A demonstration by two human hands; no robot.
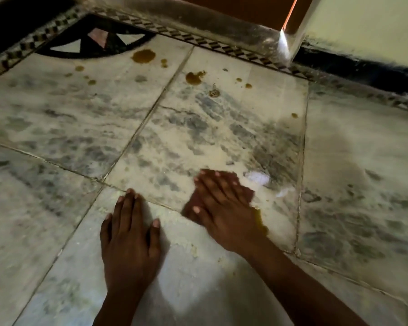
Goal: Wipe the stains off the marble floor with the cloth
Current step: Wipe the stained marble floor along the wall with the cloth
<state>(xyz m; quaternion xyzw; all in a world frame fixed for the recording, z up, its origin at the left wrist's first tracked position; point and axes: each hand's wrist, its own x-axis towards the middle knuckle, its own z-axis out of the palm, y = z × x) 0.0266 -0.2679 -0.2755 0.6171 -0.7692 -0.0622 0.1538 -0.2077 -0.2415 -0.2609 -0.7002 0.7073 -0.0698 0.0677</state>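
Observation:
My right hand (224, 208) lies flat on a small reddish-brown cloth (193, 204), pressing it against the grey-veined marble floor (198, 137); the hand is blurred and covers most of the cloth. A yellow-brown smear (262, 222) shows at the right edge of that hand. My left hand (130, 234) rests palm down on the floor, fingers spread, holding nothing. Farther away lie brown stains: a large one (143, 55), another (194, 78), and several small drops such as one (294, 115) to the right.
A patterned tile border (222, 47) runs along the far side, with a black inlay corner (90, 41) at the far left. Behind it stand a door frame (290, 31) and a wall with a dark skirting (353, 64).

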